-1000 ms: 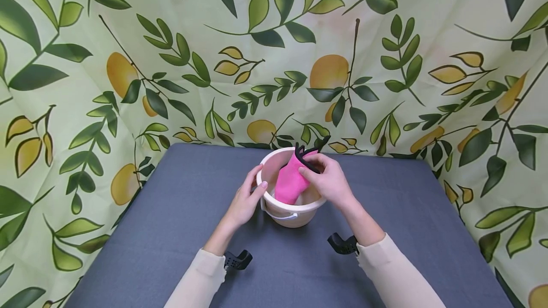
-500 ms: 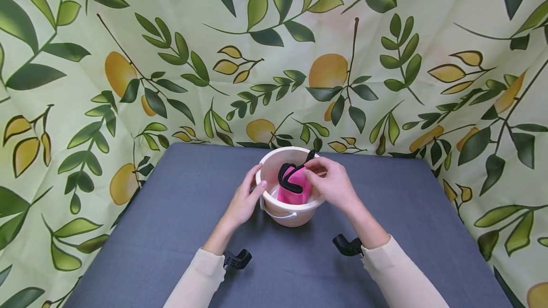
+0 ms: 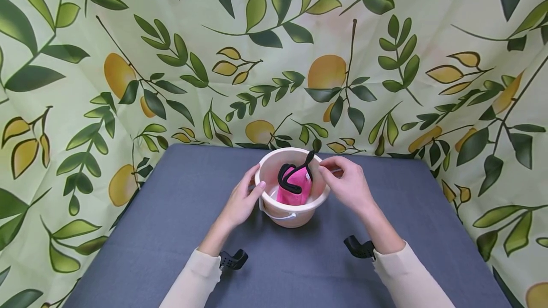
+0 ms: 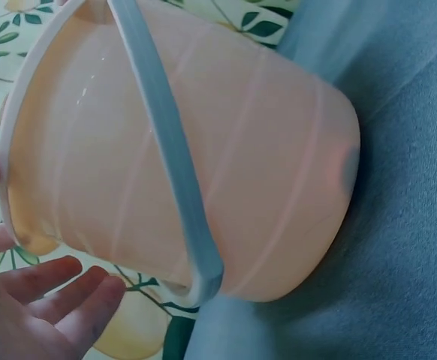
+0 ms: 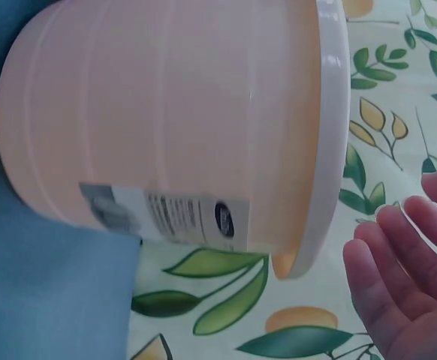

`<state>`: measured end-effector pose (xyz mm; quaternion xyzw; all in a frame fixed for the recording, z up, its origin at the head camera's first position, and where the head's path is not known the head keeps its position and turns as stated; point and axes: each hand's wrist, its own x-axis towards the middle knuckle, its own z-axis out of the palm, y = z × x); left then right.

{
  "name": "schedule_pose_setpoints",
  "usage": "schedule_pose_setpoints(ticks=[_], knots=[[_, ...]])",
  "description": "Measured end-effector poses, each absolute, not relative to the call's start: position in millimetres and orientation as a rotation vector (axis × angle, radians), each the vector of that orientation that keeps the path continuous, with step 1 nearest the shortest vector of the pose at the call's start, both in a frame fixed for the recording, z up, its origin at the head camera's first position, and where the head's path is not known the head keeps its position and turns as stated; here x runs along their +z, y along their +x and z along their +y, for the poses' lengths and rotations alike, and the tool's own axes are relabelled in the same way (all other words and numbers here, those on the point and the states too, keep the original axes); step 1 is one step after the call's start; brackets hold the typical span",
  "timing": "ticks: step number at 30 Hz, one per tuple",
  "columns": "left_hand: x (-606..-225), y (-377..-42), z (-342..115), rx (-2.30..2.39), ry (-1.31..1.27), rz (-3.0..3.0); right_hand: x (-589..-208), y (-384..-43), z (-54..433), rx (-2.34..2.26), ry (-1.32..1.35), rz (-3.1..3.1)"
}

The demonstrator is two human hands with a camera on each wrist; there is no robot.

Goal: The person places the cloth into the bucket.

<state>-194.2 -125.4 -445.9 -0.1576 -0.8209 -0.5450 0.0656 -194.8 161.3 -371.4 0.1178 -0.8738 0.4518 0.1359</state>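
Note:
A pale pink bucket (image 3: 292, 217) with a white handle (image 4: 162, 124) stands upright on the table. My left hand (image 3: 237, 203) holds its rim at the left between thumb and index finger, the other fingers loose outside the wall. Inside the bucket sits a pink fabric item (image 3: 295, 197) with black edging and a black loop that sticks up towards the right rim; its exact kind cannot be made out. My right hand (image 3: 348, 184) is just right of the rim, its fingers relaxed and holding nothing. In the right wrist view those fingers (image 5: 406, 262) are apart from the bucket.
The table (image 3: 180, 251) has a dark blue-grey cloth cover. Behind and beside it hangs a leaf-and-fruit patterned fabric backdrop (image 3: 274, 61). A printed label (image 5: 177, 217) is on the bucket's side. Black wrist mounts (image 3: 233, 259) project inward from both sleeves.
My right hand has lowered the pink fabric item into the bucket, let it go and drawn back to the right. The left hand stays at the rim.

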Motion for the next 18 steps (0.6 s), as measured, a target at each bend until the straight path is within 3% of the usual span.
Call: schedule_pose_setpoints(ticks=[18], knots=[[-438.6, -189.5, -143.5, -1.4, -0.432, -2.545, -386.4, -184.6, 190.5, 0.965, 0.336, -2.606]])
